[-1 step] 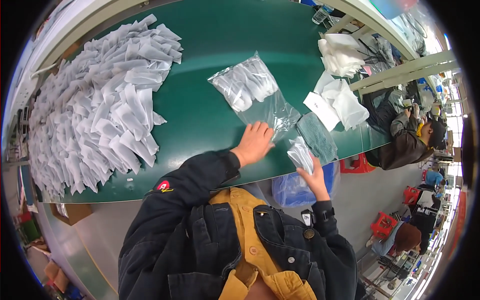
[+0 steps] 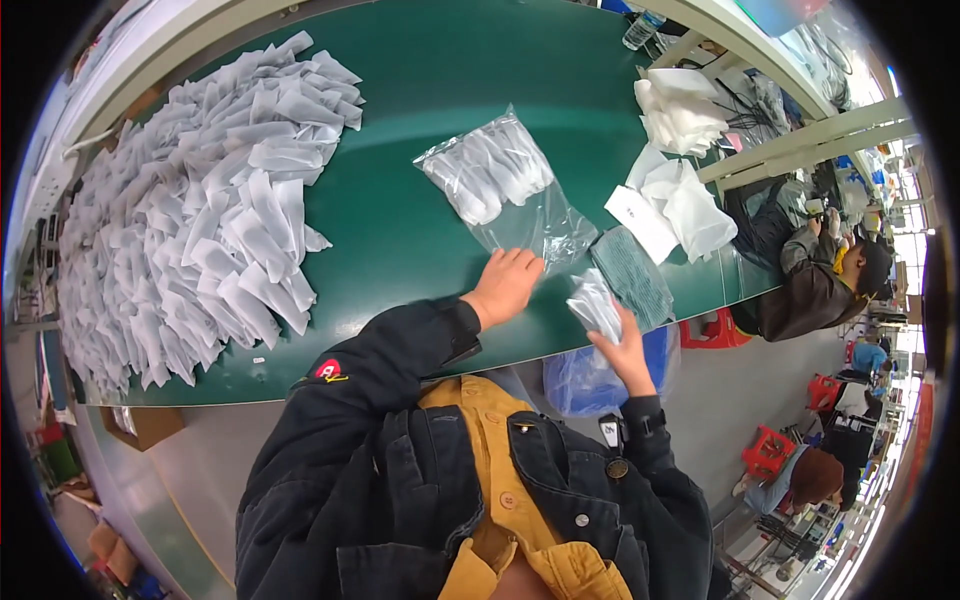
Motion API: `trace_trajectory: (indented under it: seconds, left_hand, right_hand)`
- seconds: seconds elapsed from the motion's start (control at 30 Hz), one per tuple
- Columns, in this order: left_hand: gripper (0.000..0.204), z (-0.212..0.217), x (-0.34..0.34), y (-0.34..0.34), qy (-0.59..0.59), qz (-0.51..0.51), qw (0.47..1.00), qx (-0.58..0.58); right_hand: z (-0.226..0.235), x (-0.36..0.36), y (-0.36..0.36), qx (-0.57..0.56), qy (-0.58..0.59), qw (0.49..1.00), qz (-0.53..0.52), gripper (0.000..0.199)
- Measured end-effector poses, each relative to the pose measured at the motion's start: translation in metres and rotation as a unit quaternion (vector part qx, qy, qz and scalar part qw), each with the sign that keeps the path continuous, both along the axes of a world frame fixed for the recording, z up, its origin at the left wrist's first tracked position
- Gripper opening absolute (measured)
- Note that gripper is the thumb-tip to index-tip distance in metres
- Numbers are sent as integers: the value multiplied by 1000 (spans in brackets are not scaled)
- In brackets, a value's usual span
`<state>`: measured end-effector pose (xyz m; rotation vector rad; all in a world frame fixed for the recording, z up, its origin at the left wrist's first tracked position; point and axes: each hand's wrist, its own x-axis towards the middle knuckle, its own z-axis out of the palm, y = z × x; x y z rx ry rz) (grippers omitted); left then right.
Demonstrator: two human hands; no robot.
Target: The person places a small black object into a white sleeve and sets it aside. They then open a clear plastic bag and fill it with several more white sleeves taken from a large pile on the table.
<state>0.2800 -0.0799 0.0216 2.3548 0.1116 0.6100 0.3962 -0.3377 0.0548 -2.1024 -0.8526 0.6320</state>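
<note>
From afar I look through a wide fisheye on the wearer's head, facing steeply down: jacket (image 2: 385,515) closest, left hand (image 2: 503,291) and right hand (image 2: 627,352) around mid-view, table (image 2: 440,60) stretching beyond, edges bending toward the rim.

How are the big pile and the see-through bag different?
The pile lies loose, while the bag wraps its packets in clear plastic. The pile spreads wide; the bag is much smaller. The pile is left of the bag. Both contain whitish packets.
</note>
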Motion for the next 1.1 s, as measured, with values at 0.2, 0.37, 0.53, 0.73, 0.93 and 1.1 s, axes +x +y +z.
trace_trajectory:
  seconds: [0.2, 0.37, 0.53, 0.73, 0.93, 1.1]
  left_hand:
    - [6, 30, -3, 9, -54, 46, 995, -68]
    - [7, 31, -14, 19, -78, 64, 991, -91]
    - [7, 35, -31, 19, -47, 88, 989, -108]
    - [9, 49, -50, 7, -14, 86, 990, -112]
    - [13, 46, -51, 4, 9, 37, 992, -120]
    - [14, 37, -49, 15, 85, -7, 980, -179]
  right_hand:
    - [-22, 44, 99, 66, 7, 991, 119, 75]
    - [-66, 46, 195, 169, 116, 968, 144, 76]
    - [-102, 22, 250, 179, -12, 974, 139, 82]
    - [-78, -6, 278, 107, -147, 979, 95, 88]
    - [-39, -20, 290, -31, -256, 948, 185, 88]
    - [-62, -33, 291, 111, -300, 926, 203, 83]
